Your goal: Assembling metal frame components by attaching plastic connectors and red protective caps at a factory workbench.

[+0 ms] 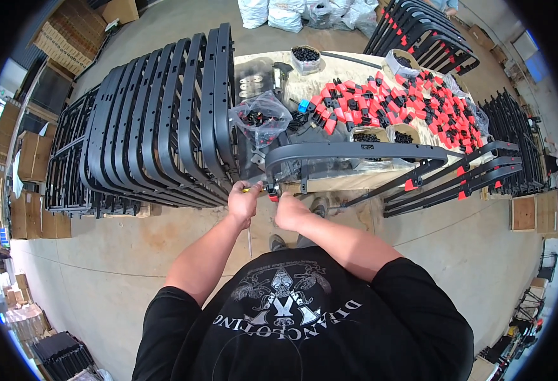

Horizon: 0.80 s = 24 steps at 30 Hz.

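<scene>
Close work at a frame (329,150)
Left hand (243,204) grips something yellow (247,190); right hand (289,213), grip unclear; a crooked push could dislodge the red piece (274,198).

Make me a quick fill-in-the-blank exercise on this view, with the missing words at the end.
1. The caps piled on the table are black and ____.
2. The left hand and right hand are at the near frame's ____ end.
3. The shirt is ____ with a white print.

Missing words: red; left; black.
</scene>
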### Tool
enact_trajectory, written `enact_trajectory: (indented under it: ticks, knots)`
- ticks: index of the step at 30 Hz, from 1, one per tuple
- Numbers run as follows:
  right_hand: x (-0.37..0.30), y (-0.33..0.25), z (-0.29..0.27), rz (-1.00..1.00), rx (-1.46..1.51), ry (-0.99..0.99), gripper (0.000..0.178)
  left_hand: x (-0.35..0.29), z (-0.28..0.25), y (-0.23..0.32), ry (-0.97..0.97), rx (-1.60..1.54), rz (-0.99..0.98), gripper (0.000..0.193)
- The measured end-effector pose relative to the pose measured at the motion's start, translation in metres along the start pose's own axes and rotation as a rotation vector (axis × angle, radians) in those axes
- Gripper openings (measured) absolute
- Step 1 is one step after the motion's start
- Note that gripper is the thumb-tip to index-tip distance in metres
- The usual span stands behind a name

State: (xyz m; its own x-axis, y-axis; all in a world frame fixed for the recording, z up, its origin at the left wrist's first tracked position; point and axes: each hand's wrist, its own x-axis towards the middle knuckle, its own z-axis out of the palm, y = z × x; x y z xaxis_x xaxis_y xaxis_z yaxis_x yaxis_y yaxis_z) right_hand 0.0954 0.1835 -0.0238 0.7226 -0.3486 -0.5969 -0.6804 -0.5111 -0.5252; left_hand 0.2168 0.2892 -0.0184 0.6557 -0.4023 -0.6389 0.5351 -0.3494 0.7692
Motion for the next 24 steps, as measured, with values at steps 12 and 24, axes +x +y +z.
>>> enact_trajectory:
  ticks: [12, 24]
  knots:
    - [-0.017, -0.030, -0.021, 0.155, 0.572, -0.240, 0.031, -0.002, -0.012, 0.007, 0.031, -0.056, -0.063, 0.025]
    - [-0.025, -0.034, -0.026, 0.210, 0.800, -0.309, 0.022, 0.016, -0.011, -0.020, 0.082, -0.046, 0.118, 0.024]
